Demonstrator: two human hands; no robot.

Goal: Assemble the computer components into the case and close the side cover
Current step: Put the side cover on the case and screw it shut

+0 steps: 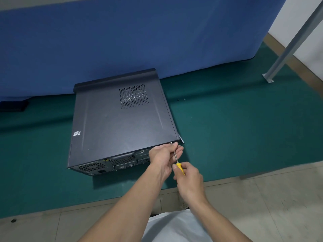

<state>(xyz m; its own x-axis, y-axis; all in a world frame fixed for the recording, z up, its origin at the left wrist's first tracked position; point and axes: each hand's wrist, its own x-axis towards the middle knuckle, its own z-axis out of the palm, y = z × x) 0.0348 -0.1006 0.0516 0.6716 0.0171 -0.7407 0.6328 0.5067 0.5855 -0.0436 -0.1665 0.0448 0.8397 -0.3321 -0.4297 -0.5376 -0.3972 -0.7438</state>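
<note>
Screwdriver [180, 167] tip meets the corner screw [171, 143] of the case [122, 119], near the mat [227, 137] front edge. Left hand [162, 155] pinches its shaft; right hand [190, 177] grips the handle

There is one wide-angle view, worn on the person's head and looking forward and steeply down. Both forearms enter from the bottom edge. The left hand [161, 155] and right hand [188, 175] meet on a screwdriver [180, 168] just right of centre, near the lens. The computer case [118, 119] lies mid-frame on a green mat [227, 128], rear panel toward the camera. A blue backdrop [122, 41] fills the top.
</note>
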